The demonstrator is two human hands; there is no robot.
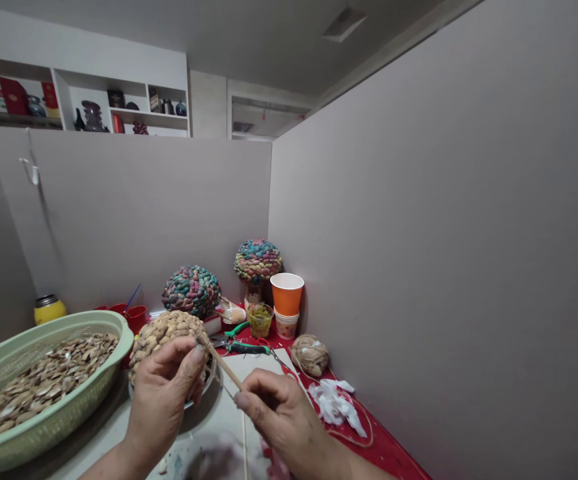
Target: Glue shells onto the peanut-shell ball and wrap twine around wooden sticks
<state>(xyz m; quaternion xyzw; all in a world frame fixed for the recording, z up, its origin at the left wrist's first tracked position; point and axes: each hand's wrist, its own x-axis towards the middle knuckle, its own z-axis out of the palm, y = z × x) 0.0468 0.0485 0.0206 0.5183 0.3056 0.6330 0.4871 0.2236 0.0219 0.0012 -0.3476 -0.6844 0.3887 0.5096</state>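
My left hand (pixel 171 383) pinches the upper end of a thin brown stick (pixel 225 365), beside a ball covered in tan shells (pixel 169 330). The stick slants down to the right, and my right hand (pixel 281 407) has its lower end between thumb and fingers. A thin strand hangs close to the stick by my right fingertips. Part of the shell ball and its dish lie hidden behind my left hand.
Left, a green basket (pixel 119 340) holds many shells. Behind are two colourful balls (pixel 191 291), an orange cup (pixel 287 293), green-handled pliers (pixel 249 348) and a twine ball (pixel 309 355). White tissue (pixel 337 402) lies right, near the grey partition (pixel 419 253).
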